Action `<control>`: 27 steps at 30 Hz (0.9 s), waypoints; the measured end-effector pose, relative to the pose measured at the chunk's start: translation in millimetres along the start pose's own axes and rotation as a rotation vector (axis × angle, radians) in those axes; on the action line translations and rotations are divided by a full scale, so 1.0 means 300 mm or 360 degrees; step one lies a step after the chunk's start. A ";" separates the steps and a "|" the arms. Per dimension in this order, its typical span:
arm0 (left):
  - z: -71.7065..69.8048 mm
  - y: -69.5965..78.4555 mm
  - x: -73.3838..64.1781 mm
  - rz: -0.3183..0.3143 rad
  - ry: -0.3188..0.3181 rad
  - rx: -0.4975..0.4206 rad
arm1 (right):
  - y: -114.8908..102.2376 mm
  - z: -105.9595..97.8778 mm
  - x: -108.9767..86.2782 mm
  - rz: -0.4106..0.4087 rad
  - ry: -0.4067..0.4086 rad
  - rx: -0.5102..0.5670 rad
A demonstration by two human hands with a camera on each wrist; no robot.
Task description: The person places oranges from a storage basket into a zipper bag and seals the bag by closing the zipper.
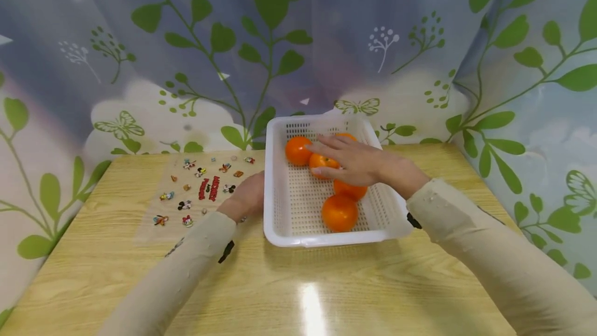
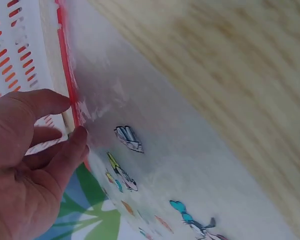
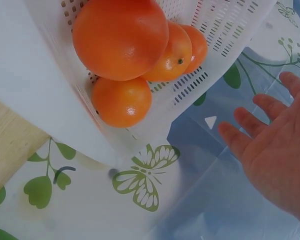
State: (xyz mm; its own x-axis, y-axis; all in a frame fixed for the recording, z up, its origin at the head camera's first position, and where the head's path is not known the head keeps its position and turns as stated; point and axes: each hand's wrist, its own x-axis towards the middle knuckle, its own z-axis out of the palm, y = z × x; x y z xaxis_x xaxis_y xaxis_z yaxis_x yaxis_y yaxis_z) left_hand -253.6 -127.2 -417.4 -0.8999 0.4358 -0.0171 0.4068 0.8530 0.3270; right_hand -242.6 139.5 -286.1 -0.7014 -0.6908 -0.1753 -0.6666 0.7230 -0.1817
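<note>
— Oranges (image 1: 339, 212), how many do you count, and where do they lie from the hands?

— Five, I think, all inside the white basket (image 1: 280, 222); the right hand (image 1: 359, 162) is stretched over them with straight, spread fingers; its fingertips lie on one orange (image 1: 320, 161) in the middle; it grips nothing; another orange (image 1: 298, 150) is just beyond the fingertips, two are under the wrist and nearer to the person, one is mostly hidden behind the hand.

— And the left hand (image 1: 247, 198)?

— It is at the left wall of the basket; in the wrist view its thumb and fingers are curled against the rim; whether they truly pinch the rim, I cannot tell.

— Is some writing readable?

— Yes; left of the left hand a clear sticker sheet (image 1: 196, 191) lies flat on the wooden table (image 1: 326, 294); red letters on it read "MICKEY"; small cartoon figures are around the word; other words are too small to read.

— Behind the hands?

— Curtain (image 1: 280, 40) with green leaves and butterflies.
</note>
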 end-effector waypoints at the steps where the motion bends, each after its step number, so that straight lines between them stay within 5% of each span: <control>1: 0.000 0.001 0.000 -0.0011 0.0023 0.0018 | 0.001 0.002 -0.001 -0.0002 0.0002 0.0005; 5: -0.009 0.014 0.002 -0.0110 0.0063 0.0180 | 0.001 0.006 -0.003 -0.0017 0.0003 0.0017; 12: -0.023 0.037 0.004 -0.0207 -0.0030 0.0385 | 0.002 0.010 -0.011 0.0005 -0.0028 0.0030; 17: -0.032 0.036 0.024 -0.0278 -0.0038 0.0324 | 0.005 0.012 -0.004 -0.0001 -0.0014 0.0029; 22: -0.023 0.039 0.041 -0.0415 0.0057 0.0182 | -0.011 0.025 0.005 -0.0014 -0.0005 0.0058; 27: -0.011 0.036 0.043 -0.0418 0.0140 0.0164 | -0.040 0.027 0.002 -0.0075 0.0003 0.0045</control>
State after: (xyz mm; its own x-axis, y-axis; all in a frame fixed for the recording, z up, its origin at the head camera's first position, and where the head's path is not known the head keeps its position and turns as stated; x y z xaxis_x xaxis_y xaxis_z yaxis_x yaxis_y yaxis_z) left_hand -261.2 -113.3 -410.8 -0.9848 0.1736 -0.0048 0.1681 0.9599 0.2245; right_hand -232.9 130.4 -291.9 -0.6698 -0.7242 -0.1641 -0.6916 0.6888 -0.2173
